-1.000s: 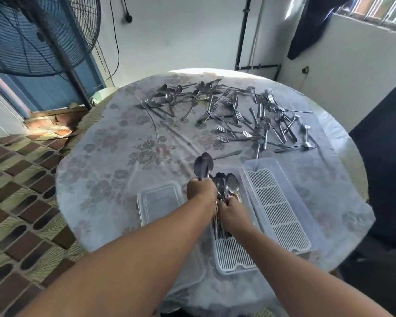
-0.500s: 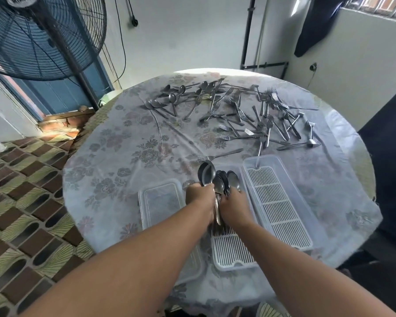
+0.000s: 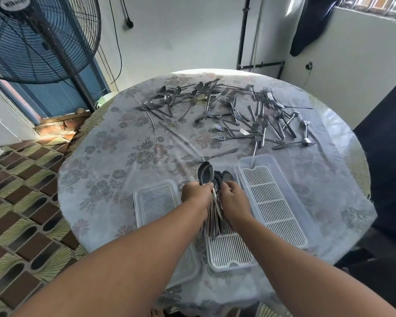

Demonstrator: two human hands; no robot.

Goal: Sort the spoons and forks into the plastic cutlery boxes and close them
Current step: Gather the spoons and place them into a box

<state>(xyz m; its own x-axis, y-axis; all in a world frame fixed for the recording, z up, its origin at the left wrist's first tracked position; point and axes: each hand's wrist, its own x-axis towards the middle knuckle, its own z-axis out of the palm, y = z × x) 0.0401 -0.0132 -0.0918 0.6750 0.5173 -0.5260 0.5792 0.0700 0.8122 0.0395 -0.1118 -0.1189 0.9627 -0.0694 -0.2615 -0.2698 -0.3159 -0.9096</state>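
My left hand [image 3: 196, 194] grips a bundle of spoons [image 3: 205, 175] by the handles, bowls pointing away from me. My right hand [image 3: 232, 197] holds more spoons [image 3: 226, 176] right beside it, over the middle cutlery box [image 3: 229, 252] with its white slatted insert. The handles fan down onto that insert. A second box [image 3: 272, 202] with a slatted insert lies to the right, holding nothing. A clear lid [image 3: 156, 202] lies to the left. Loose spoons [image 3: 169, 99] and several forks [image 3: 256, 117] are scattered across the far half of the round table.
One fork [image 3: 215, 155] lies alone just beyond the spoon bowls. The round table carries a floral cloth [image 3: 124, 156]. A large standing fan [image 3: 32, 37] is at the far left, a dark chair or panel [image 3: 389, 156] at the right edge.
Both hands with their spoon bundles have come down lower and closer together over the middle box. The camera view has shifted slightly right.
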